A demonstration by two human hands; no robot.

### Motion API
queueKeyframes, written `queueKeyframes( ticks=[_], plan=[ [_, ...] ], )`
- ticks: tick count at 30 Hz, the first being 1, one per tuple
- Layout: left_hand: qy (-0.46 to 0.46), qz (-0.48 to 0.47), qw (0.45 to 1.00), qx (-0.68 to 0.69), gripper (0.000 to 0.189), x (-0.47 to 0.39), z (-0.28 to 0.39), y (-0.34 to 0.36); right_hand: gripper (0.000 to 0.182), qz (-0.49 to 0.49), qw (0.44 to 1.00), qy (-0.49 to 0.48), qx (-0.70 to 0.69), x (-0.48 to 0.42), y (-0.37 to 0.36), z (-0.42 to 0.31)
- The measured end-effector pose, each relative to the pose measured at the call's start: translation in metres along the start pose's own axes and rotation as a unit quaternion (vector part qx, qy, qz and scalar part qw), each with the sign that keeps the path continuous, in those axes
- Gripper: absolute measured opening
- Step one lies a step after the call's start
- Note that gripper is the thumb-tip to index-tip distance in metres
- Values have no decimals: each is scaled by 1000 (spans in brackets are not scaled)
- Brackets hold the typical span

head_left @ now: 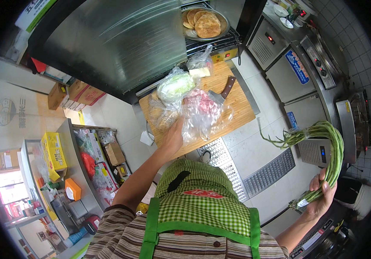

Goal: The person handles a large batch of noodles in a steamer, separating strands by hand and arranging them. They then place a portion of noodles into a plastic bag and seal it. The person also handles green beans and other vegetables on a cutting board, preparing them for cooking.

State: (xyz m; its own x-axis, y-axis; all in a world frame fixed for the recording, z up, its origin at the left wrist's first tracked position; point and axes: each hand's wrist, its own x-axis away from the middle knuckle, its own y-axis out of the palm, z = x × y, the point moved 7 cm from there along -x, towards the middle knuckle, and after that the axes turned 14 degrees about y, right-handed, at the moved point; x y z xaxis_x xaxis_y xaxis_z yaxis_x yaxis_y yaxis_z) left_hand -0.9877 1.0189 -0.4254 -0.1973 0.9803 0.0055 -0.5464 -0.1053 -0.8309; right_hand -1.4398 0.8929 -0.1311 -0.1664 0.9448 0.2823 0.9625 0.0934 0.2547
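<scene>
My right hand (324,197) grips a bent bundle of green yardlong beans (336,150) near its lower end, off to the right above the floor. A band ties the bundle, and its thin tips hang leftward. My left hand (172,137) is at the near side of a wooden cutting board (240,103), against clear plastic bags; its fingertips are partly hidden. By it lie a bag with tan contents (162,115), a bagged pale green cabbage (176,85) and pink sliced meat (203,102) on clear plastic. A cleaver (226,90) with a brown handle rests beside the meat.
Behind the board stands a glass-fronted cabinet (133,42), with a tray of flatbreads (206,24) on its rack. Another plastic bag (201,61) sits at the board's far edge. Steel refrigerated counters (286,74) line the right; a cluttered shelf (85,162) stands left. Metal grating (269,173) covers part of the floor.
</scene>
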Motion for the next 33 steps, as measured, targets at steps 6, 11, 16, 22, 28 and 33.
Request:
queueKeyframes(
  ticks=[6, 11, 16, 22, 28, 33],
  plan=[
    [-3, 36, 998, 46, 34, 58, -25, -23, 48, 65, 997, 37, -20, -4, -30, 49],
    [3, 5, 1000, 4, 21, 71, -17, -43, 36, 137, 986, 99, -12, -4, -27, 95],
    [177, 49, 968, 170, 21, 59, -13, -35, 30, 145, 973, 173, -39, 0, 4, 148],
    [56, -143, 792, 591, 48, 21, 105, -15, 33, 105, 964, 242, -29, 11, 65, 195],
    [-139, -394, 650, 635, 70, 30, 179, 50, 41, 25, 959, 263, 108, 21, 131, 235],
    [-233, -287, 662, 652, 53, 26, 171, 33, 35, -49, 913, 169, 369, 24, 152, 236]
  ],
)
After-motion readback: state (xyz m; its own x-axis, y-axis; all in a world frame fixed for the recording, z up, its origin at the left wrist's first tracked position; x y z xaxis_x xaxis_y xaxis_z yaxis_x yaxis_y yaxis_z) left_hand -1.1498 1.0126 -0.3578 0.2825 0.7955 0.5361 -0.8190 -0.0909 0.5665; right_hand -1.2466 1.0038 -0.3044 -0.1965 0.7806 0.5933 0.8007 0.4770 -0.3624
